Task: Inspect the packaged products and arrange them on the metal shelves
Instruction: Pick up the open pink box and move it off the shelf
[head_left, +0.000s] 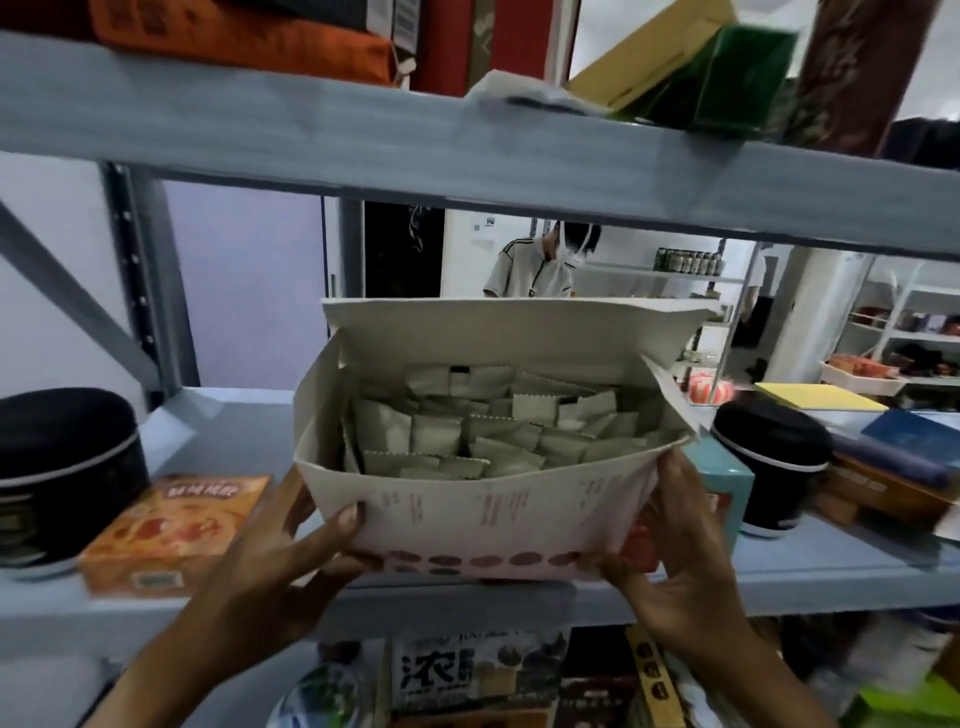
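Observation:
A white cardboard box (493, 514) with its lid flap raised sits tilted at the front of the middle metal shelf (810, 577). Inside lie several small pale sachets (498, 431). My left hand (291, 566) grips the box's lower left corner, thumb on its front face. My right hand (680, 561) holds the lower right corner and right side, thumb up along the edge. Brown ovals are printed along the box's bottom front.
An orange box (176, 530) and a black round tin (57, 473) stand to the left. A teal box (722, 488), a second black tin (774, 467) and flat boxes stand to the right. Packages fill the upper and lower shelves. A masked person (540, 265) stands behind the rack.

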